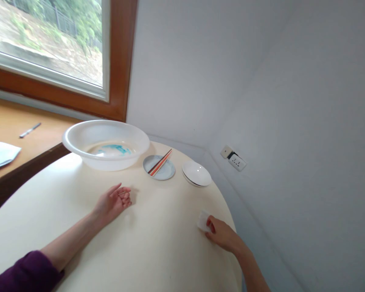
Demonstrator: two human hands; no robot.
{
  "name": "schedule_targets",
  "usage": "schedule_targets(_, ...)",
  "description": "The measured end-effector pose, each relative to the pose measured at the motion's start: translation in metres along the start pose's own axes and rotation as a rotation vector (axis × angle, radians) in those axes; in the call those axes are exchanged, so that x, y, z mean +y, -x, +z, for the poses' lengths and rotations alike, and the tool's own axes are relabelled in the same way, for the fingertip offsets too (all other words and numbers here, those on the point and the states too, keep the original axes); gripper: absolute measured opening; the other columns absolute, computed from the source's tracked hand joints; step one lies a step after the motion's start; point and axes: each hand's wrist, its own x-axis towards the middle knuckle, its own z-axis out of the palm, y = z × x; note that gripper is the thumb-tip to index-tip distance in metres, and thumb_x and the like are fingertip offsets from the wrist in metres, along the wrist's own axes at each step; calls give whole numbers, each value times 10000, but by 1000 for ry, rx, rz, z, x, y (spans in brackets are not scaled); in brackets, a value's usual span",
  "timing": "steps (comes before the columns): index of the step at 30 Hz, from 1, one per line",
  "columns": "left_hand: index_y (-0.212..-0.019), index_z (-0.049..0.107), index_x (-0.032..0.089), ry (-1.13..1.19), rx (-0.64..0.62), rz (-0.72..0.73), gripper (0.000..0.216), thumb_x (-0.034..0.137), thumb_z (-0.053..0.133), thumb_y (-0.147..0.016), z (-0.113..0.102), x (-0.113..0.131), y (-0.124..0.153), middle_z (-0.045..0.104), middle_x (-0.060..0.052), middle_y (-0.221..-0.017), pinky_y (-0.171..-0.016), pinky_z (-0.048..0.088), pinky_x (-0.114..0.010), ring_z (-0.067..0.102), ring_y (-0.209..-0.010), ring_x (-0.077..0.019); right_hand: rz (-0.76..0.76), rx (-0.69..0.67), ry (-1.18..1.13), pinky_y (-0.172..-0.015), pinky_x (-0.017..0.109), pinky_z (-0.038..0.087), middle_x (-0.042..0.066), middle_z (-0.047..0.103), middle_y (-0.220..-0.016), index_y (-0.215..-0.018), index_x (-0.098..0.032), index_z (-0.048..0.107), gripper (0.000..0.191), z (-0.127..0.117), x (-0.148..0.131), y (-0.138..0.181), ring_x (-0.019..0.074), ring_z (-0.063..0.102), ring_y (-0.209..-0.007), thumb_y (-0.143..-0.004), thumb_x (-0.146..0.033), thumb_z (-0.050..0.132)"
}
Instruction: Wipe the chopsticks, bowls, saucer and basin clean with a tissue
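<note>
My left hand (112, 202) is over the left-middle of the round table, its palm turned up. Its fingers curl loosely and hold nothing. Near the table's right edge, my right hand (220, 232) pinches a small white tissue (203, 221) against the tabletop. Whether it is paper or cloth is hard to make out. Beyond my hands, a pale blue-grey plate (167, 172) carries several chopsticks (159, 163) in red, orange, cream and dark brown. Right of it lie stacked white shallow dishes (197, 173).
A large translucent white basin (106, 162) with blue marks inside stands at the far left of the cream table (146, 251). On a wooden desk (51, 117) by the window are a pen (30, 130) and papers (1, 154). The wall holds a socket (237, 162).
</note>
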Motion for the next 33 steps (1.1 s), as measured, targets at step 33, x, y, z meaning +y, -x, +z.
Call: schedule_targets(33,-574,630,90,-55,-44,62,374,218,456,-878,-7,-4,-11,507,-6,-413,-453,404,-198,485,-392,-82,-915,186,156,-957,358,399,80,566,-1265,-1339,-207,433,551,-124,-249,-39,241,537,-1129,-828,-367,564)
